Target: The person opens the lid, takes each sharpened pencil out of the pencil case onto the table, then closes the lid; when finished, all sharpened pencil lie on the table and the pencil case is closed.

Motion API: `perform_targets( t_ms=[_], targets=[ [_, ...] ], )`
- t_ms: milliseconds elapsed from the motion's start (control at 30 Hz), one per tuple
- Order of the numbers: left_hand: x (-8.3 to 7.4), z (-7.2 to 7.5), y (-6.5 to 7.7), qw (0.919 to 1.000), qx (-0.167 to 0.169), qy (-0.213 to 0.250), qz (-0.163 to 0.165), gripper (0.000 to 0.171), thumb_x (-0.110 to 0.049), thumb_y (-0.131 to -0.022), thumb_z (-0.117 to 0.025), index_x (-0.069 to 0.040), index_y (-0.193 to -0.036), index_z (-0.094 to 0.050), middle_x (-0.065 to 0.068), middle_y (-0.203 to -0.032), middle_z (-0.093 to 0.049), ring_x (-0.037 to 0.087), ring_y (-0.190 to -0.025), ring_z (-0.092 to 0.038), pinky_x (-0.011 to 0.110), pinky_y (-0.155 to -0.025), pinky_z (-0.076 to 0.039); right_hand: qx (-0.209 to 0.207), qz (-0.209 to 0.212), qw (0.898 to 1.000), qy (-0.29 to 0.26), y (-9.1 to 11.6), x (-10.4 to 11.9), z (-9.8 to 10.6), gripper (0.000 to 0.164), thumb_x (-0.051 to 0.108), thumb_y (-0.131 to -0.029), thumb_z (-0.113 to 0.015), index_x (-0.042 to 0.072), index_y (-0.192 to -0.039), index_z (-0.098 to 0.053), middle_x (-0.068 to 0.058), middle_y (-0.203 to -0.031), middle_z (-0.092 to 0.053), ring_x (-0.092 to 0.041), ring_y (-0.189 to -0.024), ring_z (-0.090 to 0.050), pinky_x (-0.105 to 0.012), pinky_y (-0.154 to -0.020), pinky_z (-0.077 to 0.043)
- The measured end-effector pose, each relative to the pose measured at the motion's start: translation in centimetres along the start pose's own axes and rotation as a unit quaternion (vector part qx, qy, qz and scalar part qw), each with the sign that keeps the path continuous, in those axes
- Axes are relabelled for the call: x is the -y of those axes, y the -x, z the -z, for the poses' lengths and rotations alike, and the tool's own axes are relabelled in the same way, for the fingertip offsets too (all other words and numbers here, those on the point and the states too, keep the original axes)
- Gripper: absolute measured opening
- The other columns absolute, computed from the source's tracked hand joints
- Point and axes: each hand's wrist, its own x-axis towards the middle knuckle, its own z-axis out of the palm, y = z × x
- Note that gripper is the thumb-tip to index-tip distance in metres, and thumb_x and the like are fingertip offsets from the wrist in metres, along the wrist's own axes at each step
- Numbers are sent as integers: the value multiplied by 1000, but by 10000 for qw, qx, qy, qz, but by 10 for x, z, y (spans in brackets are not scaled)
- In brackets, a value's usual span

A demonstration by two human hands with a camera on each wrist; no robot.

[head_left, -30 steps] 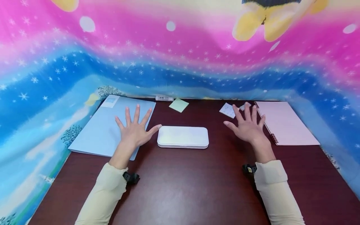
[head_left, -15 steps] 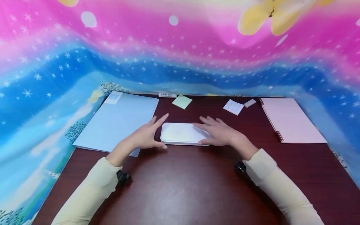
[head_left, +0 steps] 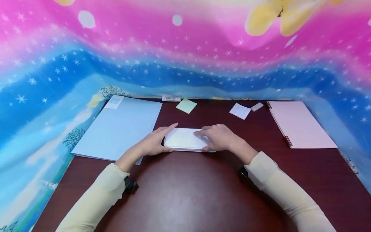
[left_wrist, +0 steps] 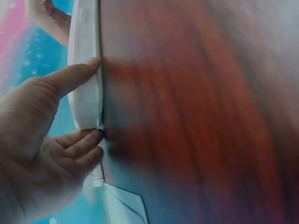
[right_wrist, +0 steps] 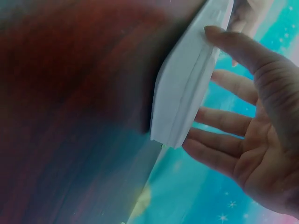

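A white, flat, round-cornered pencil case (head_left: 185, 139) lies lengthwise across the dark table (head_left: 185, 187) in the head view. My left hand (head_left: 153, 141) holds its left end. In the left wrist view the thumb (left_wrist: 77, 77) presses the front side and the fingers (left_wrist: 81, 147) curl at the end. Over the right part is my right hand (head_left: 221, 138), its thumb (right_wrist: 233, 44) on the case's front side in the right wrist view. The other fingers of that hand reach across the lid, which looks closed.
A light blue folder (head_left: 121, 129) lies at the left, and a pink spiral notebook (head_left: 301, 125) at the right. Along the back are a glue stick (head_left: 170, 99), green sticky notes (head_left: 186, 106), a patterned white notepad (head_left: 240, 111) and an eraser (head_left: 257, 107). A printed curtain (head_left: 185, 61) surrounds the table.
Both hands came down and inward from above the table, where their fingers were spread, to the pencil case. The left hand now grips its left end; the right hand closed over its right part.
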Motion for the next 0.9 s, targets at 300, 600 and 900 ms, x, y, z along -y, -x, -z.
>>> perform_targets(
  t_ms=[300, 600, 900],
  targets=[
    [4, -2, 0, 9999, -82, 85, -18, 103, -33, -84, -83, -41, -162, -16, 11, -158, -42, 31, -144, -43, 58, -111, -42, -93, 263, 9994, 191, -6, -8, 3, 67, 56, -79, -80, 33, -139, -64, -7, -135, -68, -26, -104, -73, -39, -82, -57],
    [5, -1, 2, 9995, 103, -306, -62, 81, -37, -89, -78, -26, -158, -38, 22, -159, -38, 40, -144, -42, 56, -113, -40, 75, 394, 9991, 97, -9, -13, 4, 67, 57, -79, -79, 32, -139, -63, -6, -135, -68, -23, -102, -73, -33, -75, -54],
    [5, 0, 3, 9994, -7, -311, -156, 82, -35, -88, -79, -25, -158, -39, 20, -157, -42, 38, -143, -44, 55, -112, -42, 95, 507, 9986, -149, -11, -18, 10, 63, 55, -81, -77, 33, -139, -63, 0, -130, -72, -16, -82, -69, -29, -65, -47]
  ],
)
